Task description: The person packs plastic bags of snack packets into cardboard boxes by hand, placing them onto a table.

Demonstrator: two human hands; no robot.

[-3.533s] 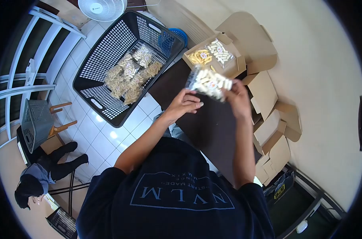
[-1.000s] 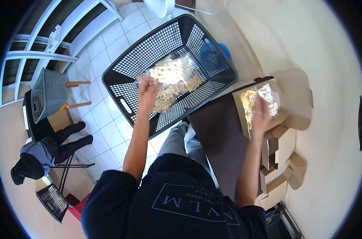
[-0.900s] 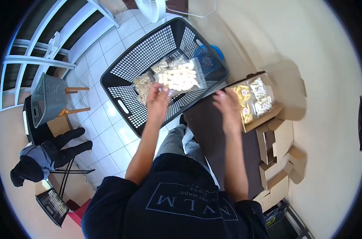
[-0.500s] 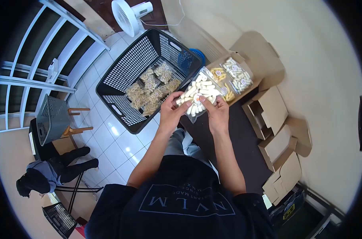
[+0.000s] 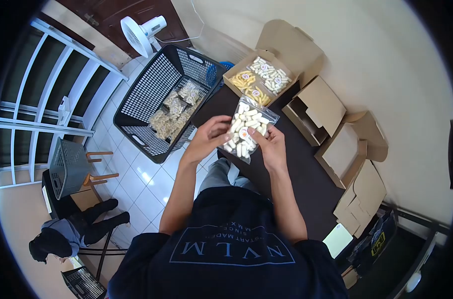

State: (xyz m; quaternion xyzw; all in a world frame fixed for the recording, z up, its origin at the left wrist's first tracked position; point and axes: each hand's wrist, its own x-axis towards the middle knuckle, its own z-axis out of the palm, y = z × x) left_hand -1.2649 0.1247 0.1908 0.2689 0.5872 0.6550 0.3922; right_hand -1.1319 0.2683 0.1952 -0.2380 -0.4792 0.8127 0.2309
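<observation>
A clear bag of pale, stick-like pieces [image 5: 249, 124] is held up over the near edge of the dark table [image 5: 308, 174], at the middle of the view. The right hand [image 5: 275, 147] is closed on it, with the thumb pressed by the round label; the left hand [image 5: 206, 142] is half open, its thumb at the bag's 8 o'clock edge, and whether anything is pinched by its fingers cannot be told. From the bag, an open cardboard box [image 5: 286, 45] holding packed bags is seen at about 12 to 1 o'clock, two more cartons at 2 and 3 o'clock, and a black mesh basket [image 5: 151, 82] of similar bags at 10 o'clock. The weight seems to be borne mostly by the right hand's pinch — should the slick film slide under that thumb, the bag could be dropped onto the table or over its edge to the tiled floor [image 5: 141, 184]. Pieces could be snapped if they were squeezed too hard through the film, and the label could be creased. The loose upper corner might be caught on the box's near rim, and the bags inside nudged out of line — a risk raised by how near the two are.
</observation>
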